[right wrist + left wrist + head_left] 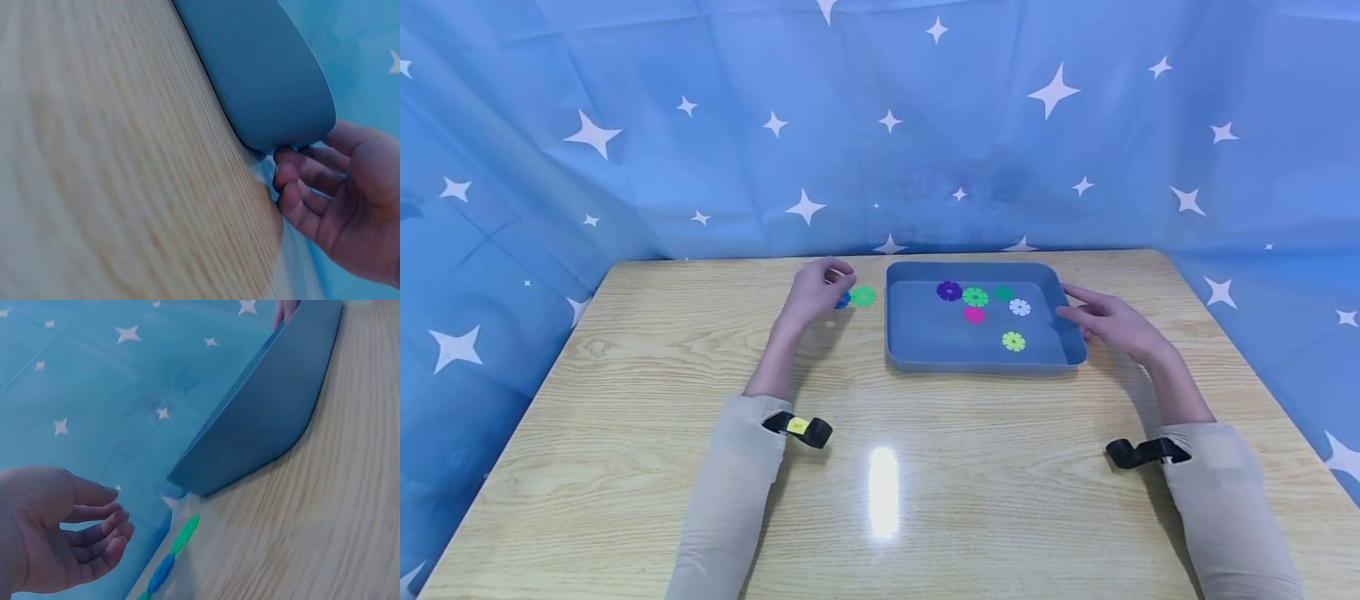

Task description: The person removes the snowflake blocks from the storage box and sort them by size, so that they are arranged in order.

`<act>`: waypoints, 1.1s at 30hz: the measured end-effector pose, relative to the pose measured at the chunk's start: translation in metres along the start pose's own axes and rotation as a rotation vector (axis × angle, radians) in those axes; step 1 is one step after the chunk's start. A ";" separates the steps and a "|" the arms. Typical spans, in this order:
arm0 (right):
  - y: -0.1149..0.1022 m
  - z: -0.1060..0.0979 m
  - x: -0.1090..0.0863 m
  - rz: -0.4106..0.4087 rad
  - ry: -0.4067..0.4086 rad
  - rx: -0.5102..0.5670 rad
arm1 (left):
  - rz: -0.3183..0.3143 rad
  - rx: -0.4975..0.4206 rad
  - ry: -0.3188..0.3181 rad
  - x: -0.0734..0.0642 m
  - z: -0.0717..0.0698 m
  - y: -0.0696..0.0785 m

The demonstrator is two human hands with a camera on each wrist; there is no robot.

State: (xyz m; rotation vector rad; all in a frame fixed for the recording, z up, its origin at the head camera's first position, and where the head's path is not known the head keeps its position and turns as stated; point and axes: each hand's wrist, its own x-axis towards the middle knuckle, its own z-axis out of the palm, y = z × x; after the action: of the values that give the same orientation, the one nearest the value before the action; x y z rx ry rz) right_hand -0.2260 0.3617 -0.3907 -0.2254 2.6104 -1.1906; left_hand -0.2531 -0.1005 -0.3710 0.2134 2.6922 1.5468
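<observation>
My left hand [816,292] hovers left of the tray with loosely bent fingers and nothing between them. Just beneath and beside it, a blue notched disc [842,300] and a green notched disc [862,297] lie on the table; the hand partly hides the blue one. The left wrist view shows the green disc [185,534], the blue disc [162,572] and the tip of another green one in a row. My right hand [1108,321] holds the blue-grey tray [925,346] by its right wall, thumb over the rim, fingers [306,169] against the outside.
Inside the tray lie several notched discs: purple [949,291], light green [975,297], dark green [1003,293], pink [974,315], white [1019,307] and yellow-green [1013,342]. A blue star-patterned curtain [850,158] hangs behind the wooden table [625,417].
</observation>
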 end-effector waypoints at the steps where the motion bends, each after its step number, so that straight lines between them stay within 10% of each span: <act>1: 0.000 0.000 0.000 -0.005 -0.005 -0.004 | 0.014 -0.003 -0.001 0.000 0.003 0.002; 16: 0.002 -0.002 -0.001 -0.023 -0.020 -0.016 | 0.181 0.047 -0.137 0.006 0.048 0.038; 33: 0.001 -0.003 0.000 -0.010 -0.021 -0.008 | 0.194 0.121 -0.257 0.022 0.096 0.047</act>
State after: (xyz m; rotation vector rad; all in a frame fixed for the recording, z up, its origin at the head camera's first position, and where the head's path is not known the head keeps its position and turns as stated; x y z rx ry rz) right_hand -0.2267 0.3643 -0.3900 -0.2518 2.5999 -1.1751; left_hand -0.2609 0.0080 -0.3774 0.6469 2.6238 1.2917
